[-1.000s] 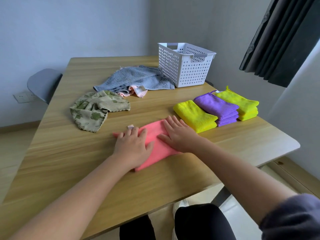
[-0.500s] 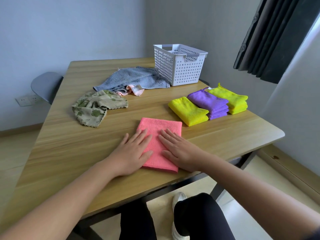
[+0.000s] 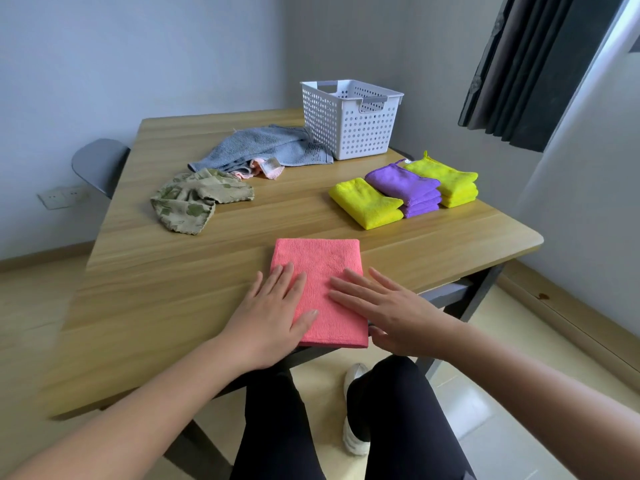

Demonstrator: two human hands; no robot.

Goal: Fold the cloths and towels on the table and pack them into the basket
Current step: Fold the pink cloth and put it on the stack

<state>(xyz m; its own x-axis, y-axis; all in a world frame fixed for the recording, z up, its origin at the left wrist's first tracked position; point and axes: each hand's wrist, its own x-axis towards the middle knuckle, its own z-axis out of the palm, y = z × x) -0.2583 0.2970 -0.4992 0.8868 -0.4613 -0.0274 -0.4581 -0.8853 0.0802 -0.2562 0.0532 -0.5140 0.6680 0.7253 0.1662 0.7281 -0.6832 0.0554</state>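
A folded pink cloth (image 3: 320, 268) lies flat at the near edge of the wooden table (image 3: 166, 292). My left hand (image 3: 273, 313) rests flat on its left side with fingers straight. My right hand (image 3: 384, 306) lies flat over its right edge, fingers spread. A white perforated basket (image 3: 349, 123) stands at the far side. Beside it lie a crumpled grey towel (image 3: 256, 148) over a small peach cloth (image 3: 263, 169), and a green leaf-patterned cloth (image 3: 194, 202). Folded yellow (image 3: 367, 202), purple (image 3: 405, 187) and yellow-green (image 3: 446, 180) cloths sit at the right.
A grey chair (image 3: 100, 164) stands past the table's far left corner. A dark curtain (image 3: 533, 67) hangs at the upper right. My legs in black trousers (image 3: 381, 420) are under the table's near edge.
Both hands slid back toward me along the pink cloth, uncovering its far half. The cloth now lies squarer to the table edge. The view has tilted down.
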